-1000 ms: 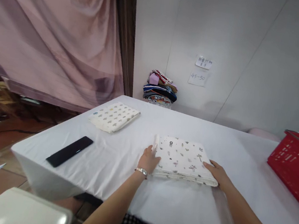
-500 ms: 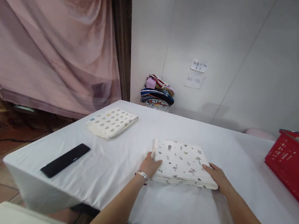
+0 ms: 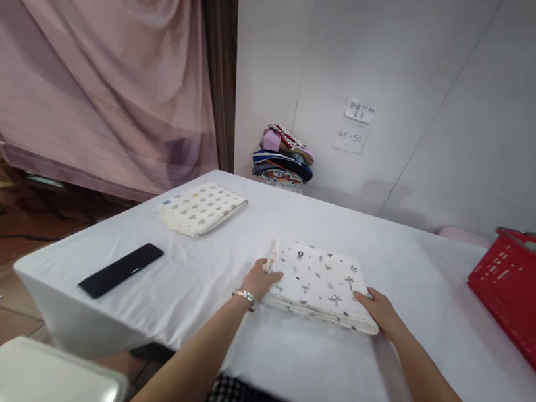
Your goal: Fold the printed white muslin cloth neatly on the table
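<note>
White cloth, printed with small palm trees and other little motifs, lies folded into a thick, flat rectangle (image 3: pixel 319 278) on the white-covered table (image 3: pixel 198 271), directly before the person. Left hand (image 3: pixel 261 281) and right hand (image 3: pixel 381 310) hold it by opposite sides — each partly curled, thumb over the top, the other fingers at the edge; how far these reach underneath is hidden. A silver-coloured bracelet (image 3: pixel 243 295) circles the left wrist. Off to the left lie a black smartphone (image 3: pixel 121 270) and, farther back, a cream folded cloth (image 3: pixel 201 210) with grey motifs. A red plastic basket (image 3: pixel 525 290) stands at right — well apart from the right hand.
</note>
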A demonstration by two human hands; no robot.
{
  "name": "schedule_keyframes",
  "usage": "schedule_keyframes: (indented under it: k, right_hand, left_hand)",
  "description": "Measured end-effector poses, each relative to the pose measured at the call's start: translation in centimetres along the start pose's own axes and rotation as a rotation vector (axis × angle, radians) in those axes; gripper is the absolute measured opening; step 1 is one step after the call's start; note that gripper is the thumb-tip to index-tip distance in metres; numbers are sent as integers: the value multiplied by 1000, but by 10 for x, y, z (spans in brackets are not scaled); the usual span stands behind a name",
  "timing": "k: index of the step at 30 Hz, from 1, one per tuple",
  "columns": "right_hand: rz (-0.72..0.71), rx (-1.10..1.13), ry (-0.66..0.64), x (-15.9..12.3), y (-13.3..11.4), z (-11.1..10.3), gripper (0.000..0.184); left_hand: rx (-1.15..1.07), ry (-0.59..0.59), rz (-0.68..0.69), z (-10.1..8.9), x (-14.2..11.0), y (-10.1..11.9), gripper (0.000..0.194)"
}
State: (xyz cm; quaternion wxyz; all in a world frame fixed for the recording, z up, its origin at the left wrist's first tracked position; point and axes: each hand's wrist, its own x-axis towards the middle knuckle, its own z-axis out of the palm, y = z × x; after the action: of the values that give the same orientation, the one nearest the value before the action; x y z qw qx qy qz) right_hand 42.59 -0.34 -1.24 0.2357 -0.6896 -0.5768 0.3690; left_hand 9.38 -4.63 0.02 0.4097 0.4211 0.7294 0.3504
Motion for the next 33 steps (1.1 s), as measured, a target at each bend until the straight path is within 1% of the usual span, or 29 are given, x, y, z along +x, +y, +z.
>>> schedule_keyframes:
  k: [2,4,6,8,9,11,14,15,17,19,21,24,29,33]
  right_hand:
    - [-36,-140,1,-5,-1,1,54]
    - [-61,-301,26,-10,-5,0,55]
    - [-115,-451,131,-16,-13,0,59]
    - [-252,-501,240,-25,-26,5,59]
    - [-341,-468,259,-31,-34,10,57]
    - [-504,-308,173,-46,-54,27,45]
    - [-710,-114,-80,-70,-85,63,27]
    - [-780,-73,-126,-77,-94,75,24]
    - [-878,-40,-184,-86,-109,98,21]
    - [-945,-65,-183,-89,-118,116,19]
    - [-971,-120,-164,-88,-122,128,15]
    - [-956,-163,-150,-85,-122,137,13]
    - [-901,-88,-131,-82,-119,143,17]
    - [-891,-77,-24,-86,-119,150,21]
  left_hand:
    - [-61,-28,-49,-6,-2,-2,78]
    - [-211,-124,-104,-10,-5,-7,77]
    - [-403,-250,-128,-13,-9,-15,73]
    - [-573,-345,-111,-15,-15,-23,70]
    - [-630,-373,-96,-17,-18,-26,69]
    - [-697,-387,-65,-19,-23,-32,68]
    - [-748,-383,-42,-22,-28,-36,64]
    - [-764,-388,-41,-22,-29,-37,62]
    - [-785,-400,-37,-24,-30,-37,60]
    - [-784,-401,-33,-24,-31,-36,58]
    - [-779,-393,-31,-25,-32,-36,57]
    - [-798,-396,-6,-23,-33,-36,60]
    - [-768,-364,55,-19,-32,-39,62]
    - [-747,-349,85,-18,-32,-41,67]
